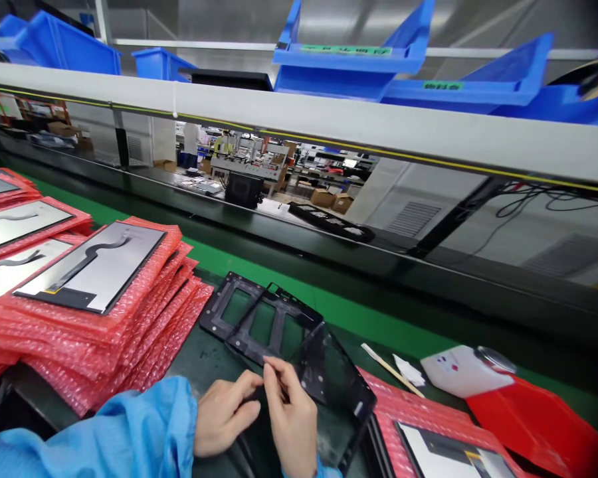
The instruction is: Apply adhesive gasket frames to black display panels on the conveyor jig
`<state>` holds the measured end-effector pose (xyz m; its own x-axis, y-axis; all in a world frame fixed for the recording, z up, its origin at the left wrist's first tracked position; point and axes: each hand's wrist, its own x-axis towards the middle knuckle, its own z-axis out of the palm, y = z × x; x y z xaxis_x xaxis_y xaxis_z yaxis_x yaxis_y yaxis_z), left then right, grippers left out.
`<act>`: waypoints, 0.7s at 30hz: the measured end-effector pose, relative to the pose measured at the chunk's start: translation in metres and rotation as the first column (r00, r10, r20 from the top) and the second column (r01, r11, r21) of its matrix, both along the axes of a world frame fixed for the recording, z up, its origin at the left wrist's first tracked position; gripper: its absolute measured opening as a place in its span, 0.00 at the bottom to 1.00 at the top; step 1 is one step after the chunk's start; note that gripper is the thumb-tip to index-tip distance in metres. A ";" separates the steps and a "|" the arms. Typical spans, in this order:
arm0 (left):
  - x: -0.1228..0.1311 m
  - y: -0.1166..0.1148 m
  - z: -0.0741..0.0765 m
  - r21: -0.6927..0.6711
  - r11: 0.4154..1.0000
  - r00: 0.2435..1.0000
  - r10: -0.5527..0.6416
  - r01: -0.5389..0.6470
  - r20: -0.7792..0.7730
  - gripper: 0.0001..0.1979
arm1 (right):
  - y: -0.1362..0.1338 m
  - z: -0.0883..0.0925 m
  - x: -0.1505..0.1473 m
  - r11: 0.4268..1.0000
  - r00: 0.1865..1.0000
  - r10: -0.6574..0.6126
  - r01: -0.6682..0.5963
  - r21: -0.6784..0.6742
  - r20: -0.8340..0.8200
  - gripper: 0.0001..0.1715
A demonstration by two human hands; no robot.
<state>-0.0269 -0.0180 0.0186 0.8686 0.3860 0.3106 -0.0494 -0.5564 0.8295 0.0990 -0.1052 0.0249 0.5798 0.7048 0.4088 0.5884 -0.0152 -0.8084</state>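
Note:
My left hand (225, 415), in a blue sleeve, and my right hand (292, 418) meet low in the middle. Both pinch the near edge of a thin dark transparent sheet (336, 378) lifted over the bench. The fingers are pressed together on that edge. Just behind the sheet lie two black plastic frames (259, 317) with rectangular openings, overlapping on the dark mat.
Stacks of red bubble wrap (144, 318) carrying grey display panels (94, 265) fill the left. Another panel on red wrap (443, 445) sits bottom right, beside a red tray (533, 418), a white bottle (461, 370) and a thin stick (391, 372). Blue bins (349, 60) line the shelf above.

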 end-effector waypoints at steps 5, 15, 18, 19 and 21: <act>0.009 0.049 0.005 0.130 0.927 0.936 0.348 -0.351 0.045 0.19 | -0.002 0.003 0.003 0.993 0.996 -0.089 0.089 0.071 -0.010 0.16; 0.047 0.085 -0.016 0.207 0.853 0.877 0.477 -0.478 0.059 0.10 | 0.003 -0.013 0.008 0.984 0.994 -0.105 0.102 0.143 0.010 0.20; 0.047 0.087 -0.016 0.109 0.851 0.858 0.506 -0.513 0.091 0.11 | 0.006 -0.017 0.007 0.979 0.991 -0.125 0.129 0.159 -0.038 0.22; 0.046 0.087 -0.015 0.064 0.848 0.849 0.518 -0.526 0.107 0.12 | 0.006 -0.018 0.006 0.976 0.990 -0.133 0.140 0.169 -0.050 0.22; 0.043 0.088 -0.012 -0.034 0.835 0.824 0.549 -0.550 0.143 0.13 | 0.008 -0.019 0.003 0.965 0.986 -0.160 0.167 0.203 -0.049 0.23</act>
